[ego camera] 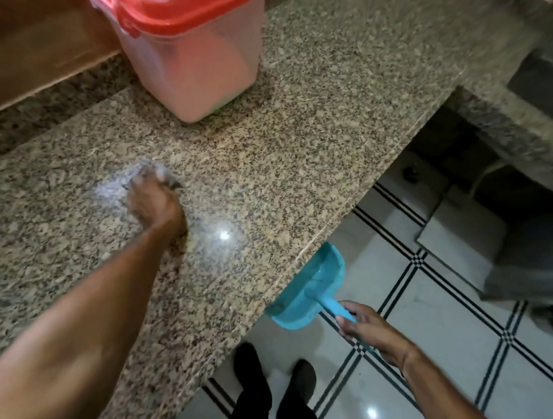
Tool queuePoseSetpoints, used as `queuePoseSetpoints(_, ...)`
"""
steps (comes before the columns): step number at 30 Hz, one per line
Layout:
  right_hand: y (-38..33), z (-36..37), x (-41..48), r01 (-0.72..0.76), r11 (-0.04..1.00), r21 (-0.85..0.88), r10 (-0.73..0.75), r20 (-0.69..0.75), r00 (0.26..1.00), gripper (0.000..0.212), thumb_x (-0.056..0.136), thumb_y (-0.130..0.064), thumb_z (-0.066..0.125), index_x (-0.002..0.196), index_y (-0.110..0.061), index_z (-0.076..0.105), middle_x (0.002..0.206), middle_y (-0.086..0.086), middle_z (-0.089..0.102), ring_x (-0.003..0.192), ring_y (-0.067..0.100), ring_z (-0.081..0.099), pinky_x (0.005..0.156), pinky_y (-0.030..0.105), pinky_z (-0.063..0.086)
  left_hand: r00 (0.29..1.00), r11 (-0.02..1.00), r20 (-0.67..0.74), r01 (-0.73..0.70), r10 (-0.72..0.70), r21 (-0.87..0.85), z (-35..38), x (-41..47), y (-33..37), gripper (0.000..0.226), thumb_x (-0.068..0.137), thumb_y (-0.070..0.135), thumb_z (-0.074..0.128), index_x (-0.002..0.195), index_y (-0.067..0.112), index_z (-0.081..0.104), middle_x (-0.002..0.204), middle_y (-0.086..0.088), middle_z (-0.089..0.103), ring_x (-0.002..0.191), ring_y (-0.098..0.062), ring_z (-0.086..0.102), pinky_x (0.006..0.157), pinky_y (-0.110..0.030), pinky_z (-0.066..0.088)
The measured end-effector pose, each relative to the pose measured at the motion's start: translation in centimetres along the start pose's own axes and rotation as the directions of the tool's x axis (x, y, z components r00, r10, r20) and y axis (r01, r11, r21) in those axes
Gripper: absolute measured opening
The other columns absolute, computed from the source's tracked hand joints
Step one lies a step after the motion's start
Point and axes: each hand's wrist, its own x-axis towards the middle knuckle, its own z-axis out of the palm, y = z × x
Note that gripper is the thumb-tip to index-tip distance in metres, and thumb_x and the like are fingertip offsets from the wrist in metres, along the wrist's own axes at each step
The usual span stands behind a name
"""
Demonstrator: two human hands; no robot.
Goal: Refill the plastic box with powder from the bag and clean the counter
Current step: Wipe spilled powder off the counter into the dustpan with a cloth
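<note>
Granite counter (304, 131), left hand (155, 204) blurred over powder (111, 186), fingers (146, 180) unclear, right hand (368, 330) gripping dustpan (313, 283) handle.

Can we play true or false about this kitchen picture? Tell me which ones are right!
1. The right hand holds the blue dustpan by its handle. True.
2. The dustpan lies on top of the counter. False: it is held at the counter's edge, partly under it.
3. The plastic box has its red lid on. True.
4. The left hand is inside the box. False: it is on the counter, at a patch of white powder.
</note>
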Motion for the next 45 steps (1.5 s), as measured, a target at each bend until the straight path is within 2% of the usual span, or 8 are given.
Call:
queuePoseSetpoints(8, 0.0, -1.9, -0.2, -0.011, 0.999, 0.053, 0.013, -0.040, 0.999, 0.020, 0.100, -0.019, 0.064, 0.119, -0.023, 0.068, 0.081, -0.005, 0.064, 0.077, 0.010, 0.058, 0.078, 0.028, 0.049, 0.677, 0.734, 0.286, -0.601, 0.678, -0.317, 4.9, -12.7, 7.7, 0.044, 0.107, 0.042, 0.033, 0.124, 0.019, 0.066, 0.100, 0.005, 0.064, 0.081, -0.014, 0.063, 0.071, -0.033, 0.058)
queuePoseSetpoints(12, -0.8, -3.7, -0.5, -0.016, 0.999, 0.050, 0.018, -0.050, 0.999, 0.017, 0.101, -0.016, 0.063, 0.111, -0.029, 0.066, 0.091, 0.004, 0.062, 0.082, 0.016, 0.057, 0.077, 0.022, 0.050, 0.862, 0.833, 0.134, -0.416, 0.489, -0.365, 4.2, -9.1, 7.8, 0.045, 0.108, 0.054, 0.031, 0.101, 0.030, 0.069, 0.083, 0.009, 0.071, 0.068, -0.003, 0.068, 0.056, -0.027, 0.059)
queuePoseSetpoints(17, -0.2, -6.8, 0.8, -0.017, 1.000, -0.004, 0.017, -0.037, 0.999, 0.018, 0.101, -0.016, 0.062, 0.111, -0.031, 0.065, 0.085, 0.000, 0.063, 0.072, 0.005, 0.060, 0.072, 0.017, 0.051, 0.996, 0.999, 0.088, -0.035, 0.035, -0.001, 4.2, -1.5, 6.9, 0.027, 0.106, 0.025, 0.046, 0.118, 0.013, 0.066, 0.111, -0.012, 0.067, 0.101, -0.028, 0.065, 0.085, -0.038, 0.053)
queuePoseSetpoints(22, 0.7, -10.8, 4.0, 0.009, 0.998, -0.061, -0.007, 0.040, 0.999, 0.018, 0.102, -0.015, 0.061, 0.118, -0.019, 0.068, 0.079, -0.002, 0.061, 0.069, 0.006, 0.057, 0.067, 0.020, 0.048, 0.896, 0.891, 0.136, -0.383, 0.422, -0.243, 7.4, -8.6, 11.5, 0.032, 0.112, 0.033, 0.036, 0.117, 0.018, 0.064, 0.103, -0.004, 0.070, 0.091, 0.002, 0.066, 0.072, -0.009, 0.045)
queuePoseSetpoints(26, 0.7, -13.9, 5.8, 0.031, 0.998, -0.060, -0.026, 0.080, 0.996, 0.029, 0.095, -0.028, 0.067, 0.122, -0.016, 0.069, 0.081, 0.005, 0.058, 0.077, 0.021, 0.051, 0.074, 0.031, 0.043, 0.725, 0.757, 0.232, -0.585, 0.649, -0.292, 8.5, -15.0, 15.1, 0.043, 0.111, 0.045, 0.029, 0.133, 0.024, 0.059, 0.094, 0.007, 0.060, 0.081, -0.004, 0.057, 0.080, -0.022, 0.052)
queuePoseSetpoints(34, 1.0, -21.8, 7.9, -0.009, 0.994, -0.112, 0.022, 0.112, 0.993, 0.020, 0.100, -0.023, 0.064, 0.120, -0.021, 0.068, 0.084, 0.000, 0.060, 0.080, 0.015, 0.055, 0.079, 0.030, 0.048, 0.961, 0.962, 0.024, -0.274, 0.274, 0.011, 11.2, -7.5, 14.4, 0.046, 0.101, 0.044, 0.029, 0.124, 0.021, 0.063, 0.115, -0.009, 0.066, 0.107, -0.025, 0.062, 0.083, -0.032, 0.044)
queuePoseSetpoints(41, 0.7, -24.5, 9.3, -0.008, 0.997, -0.083, 0.018, 0.131, 0.991, 0.016, 0.102, -0.020, 0.062, 0.116, -0.022, 0.068, 0.085, 0.000, 0.061, 0.078, 0.013, 0.055, 0.079, 0.027, 0.049, 0.664, 0.674, 0.125, -0.714, 0.737, -0.189, 14.3, -16.8, 22.3, 0.034, 0.112, 0.032, 0.035, 0.122, 0.017, 0.064, 0.108, -0.003, 0.063, 0.093, -0.013, 0.059, 0.078, -0.035, 0.055)
queuePoseSetpoints(45, 0.4, -26.2, 10.5, 0.010, 0.997, -0.080, 0.000, 0.132, 0.991, 0.020, 0.100, -0.024, 0.064, 0.119, -0.025, 0.070, 0.088, -0.002, 0.065, 0.081, 0.012, 0.060, 0.081, 0.031, 0.050, 0.835, 0.804, 0.130, -0.457, 0.535, -0.380, 13.7, -13.2, 23.4, 0.041, 0.112, 0.036, 0.035, 0.098, 0.018, 0.069, 0.089, -0.003, 0.071, 0.078, -0.017, 0.071, 0.061, -0.033, 0.061)
